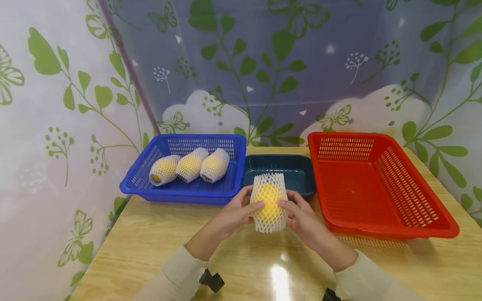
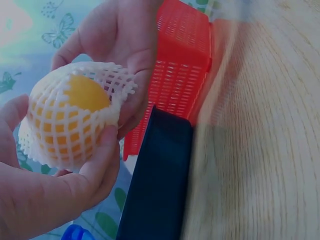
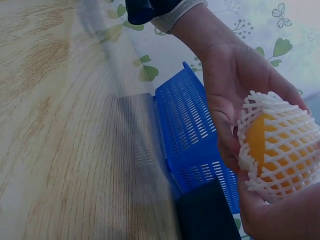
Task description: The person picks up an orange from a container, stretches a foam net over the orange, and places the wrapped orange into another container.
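Both hands hold one yellow fruit (image 1: 269,202) in a white foam net, raised over the near part of the table. My left hand (image 1: 235,211) grips its left side with the thumb across the front. On the opposite side, my right hand (image 1: 304,219) grips it, thumb also on the net. The wrist views show the yellow skin (image 2: 87,93) bare at one open end of the foam net (image 3: 285,150). Behind the hands stands a dark teal tray (image 1: 278,161), partly hidden by the fruit.
A blue basket (image 1: 184,194) on the left contains three netted yellow fruits (image 1: 192,164). On the right stands a red basket (image 1: 352,190), its bare floor showing. All rest on a wooden table (image 1: 150,246), with a leaf-patterned cloth (image 1: 241,83) hanging behind.
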`<action>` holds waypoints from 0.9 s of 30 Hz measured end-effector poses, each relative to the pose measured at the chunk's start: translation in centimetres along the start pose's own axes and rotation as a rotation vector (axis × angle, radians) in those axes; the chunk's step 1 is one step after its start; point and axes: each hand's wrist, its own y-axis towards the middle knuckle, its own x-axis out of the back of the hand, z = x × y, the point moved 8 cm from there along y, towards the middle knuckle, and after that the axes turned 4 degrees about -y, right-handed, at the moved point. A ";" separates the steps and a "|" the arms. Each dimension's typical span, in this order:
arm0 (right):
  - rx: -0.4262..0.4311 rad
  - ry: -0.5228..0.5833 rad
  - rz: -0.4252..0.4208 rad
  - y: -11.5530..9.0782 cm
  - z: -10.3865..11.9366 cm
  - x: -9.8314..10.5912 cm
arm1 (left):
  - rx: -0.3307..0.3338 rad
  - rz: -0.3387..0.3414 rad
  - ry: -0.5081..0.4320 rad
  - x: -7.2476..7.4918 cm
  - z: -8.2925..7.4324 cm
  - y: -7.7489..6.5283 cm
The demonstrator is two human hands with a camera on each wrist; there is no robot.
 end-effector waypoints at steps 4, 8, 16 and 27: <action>-0.014 -0.031 -0.045 0.1 0.0 0.1 | -0.006 0.022 -0.010 -0.1 0.1 0.1; -0.016 -0.108 -0.092 0.1 0.0 0.1 | 0.002 0.055 -0.074 0.0 0.5 0.4; 0.020 -0.282 -0.178 0.0 0.4 -0.1 | 0.030 0.189 -0.313 0.0 1.6 0.8; 0.010 -0.326 -0.184 0.1 0.6 0.0 | 0.051 0.165 -0.330 -0.4 2.0 0.8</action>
